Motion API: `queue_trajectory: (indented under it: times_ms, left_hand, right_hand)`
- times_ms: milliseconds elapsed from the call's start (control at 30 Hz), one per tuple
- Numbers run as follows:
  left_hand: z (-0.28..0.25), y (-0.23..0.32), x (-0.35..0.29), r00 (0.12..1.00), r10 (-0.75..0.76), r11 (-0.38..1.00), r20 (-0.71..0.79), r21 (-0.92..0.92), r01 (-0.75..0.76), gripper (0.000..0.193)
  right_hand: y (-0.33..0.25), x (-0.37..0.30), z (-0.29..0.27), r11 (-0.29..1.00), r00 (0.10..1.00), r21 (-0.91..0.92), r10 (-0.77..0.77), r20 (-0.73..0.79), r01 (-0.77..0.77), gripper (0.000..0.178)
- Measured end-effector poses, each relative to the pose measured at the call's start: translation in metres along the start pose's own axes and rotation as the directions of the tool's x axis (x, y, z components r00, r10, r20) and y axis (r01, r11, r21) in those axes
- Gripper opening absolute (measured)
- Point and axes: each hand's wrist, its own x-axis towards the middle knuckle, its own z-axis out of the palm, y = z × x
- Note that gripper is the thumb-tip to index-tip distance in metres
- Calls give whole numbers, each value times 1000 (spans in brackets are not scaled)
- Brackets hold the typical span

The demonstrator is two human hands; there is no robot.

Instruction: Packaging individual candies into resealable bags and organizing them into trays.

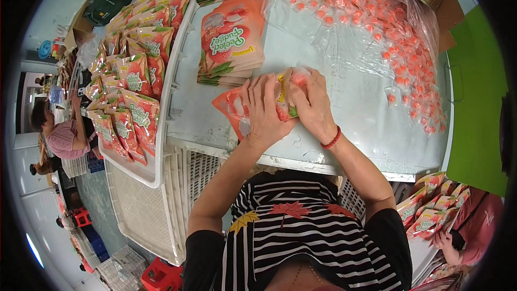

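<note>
A pink-and-red candy pouch (229, 106) lies near the front edge of the table under my left hand (264, 112). The fingers of that hand are bent over it and grip it. My right hand (313, 102), with a red cord bracelet on its wrist, presses against the pouch's right end. Clear-wrapped pink candies (299, 78) show between its thumb and fingers at that end; how many is hidden. Just beyond my left hand sits a stack of flat pouches (232, 37). To the right, many loose wrapped candies (401, 67) spread over the table.
A white tray (161, 145) full of filled pouches (137, 75) stands at the left. Clear plastic sheeting (344, 48) lies beside the candies, near a cardboard box (449, 13). More pouches (431, 210) and a co-worker's hand (446, 242) appear at lower right.
</note>
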Motion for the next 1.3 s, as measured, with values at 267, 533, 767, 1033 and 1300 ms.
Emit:
queue_trajectory:
  times_ms: [267, 533, 767, 1033, 1300]
  left_hand:
    - [2, -3, 6, 998, -58, 997, -23, -51, 57, 93]
    - [-12, 12, 35, 898, -424, 498, 117, -798, 339, 104]
    - [-41, 16, 48, 993, -45, 921, -113, -389, -3, 101]
    - [-57, 10, 49, 976, -76, 904, -206, -427, -20, 100]
    - [-101, -23, 40, 909, -299, 883, -291, -446, 148, 117]
  right_hand:
    - [-28, 3, -23, 986, 964, -105, -104, 245, 133, 28]
    - [-75, 17, -50, 856, 883, -221, -456, 105, 468, 19]
    - [-103, 49, -58, 943, 833, -42, -271, 483, 331, 29]
    - [-93, 58, -41, 906, 735, 121, -401, 547, 405, 24]
    - [-88, 51, -46, 843, 838, 139, -535, 113, 519, 35]
